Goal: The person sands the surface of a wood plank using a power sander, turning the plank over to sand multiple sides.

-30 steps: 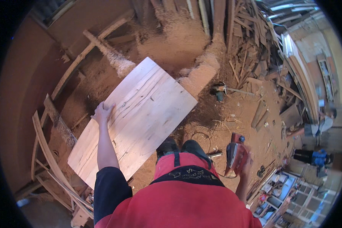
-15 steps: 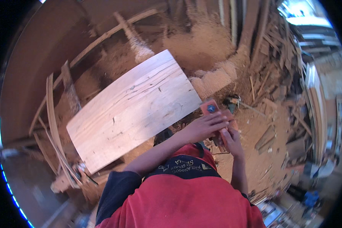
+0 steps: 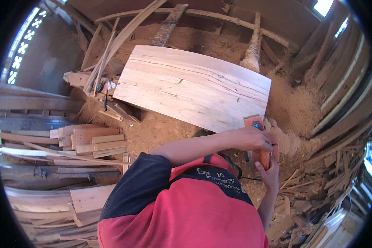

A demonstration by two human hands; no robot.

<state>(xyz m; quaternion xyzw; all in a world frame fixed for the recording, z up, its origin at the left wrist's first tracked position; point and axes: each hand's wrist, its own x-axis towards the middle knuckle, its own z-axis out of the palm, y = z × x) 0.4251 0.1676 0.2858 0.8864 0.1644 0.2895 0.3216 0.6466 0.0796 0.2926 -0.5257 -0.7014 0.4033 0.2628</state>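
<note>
An orange electric hand planer (image 3: 264, 158) with a dark blue star-shaped knob at its front is between my hands, at the near right corner of a wide pale wooden board (image 3: 190, 89). My left hand (image 3: 251, 139) is closed over its front part, just behind the knob. Around its rear part my right hand (image 3: 270, 172) is wrapped, thumb on top. The planer's front overlaps the board's corner in view; its underside is hidden, so I cannot tell whether it touches. Dark streaks and small cracks run along the board's grain.
Stacked planks (image 3: 97, 138) lie to the left. Thin sticks (image 3: 107, 56) and a few small tools rest beyond the board's left end. Sawdust (image 3: 291, 103) covers the ground at right, near scrap wood (image 3: 318, 182). A dark cable (image 3: 252, 179) trails by the planer.
My view has swung to the left, so the board appears turned and more of the stacked planks shows. Both hands still grip the planer at the board's near right corner.
</note>
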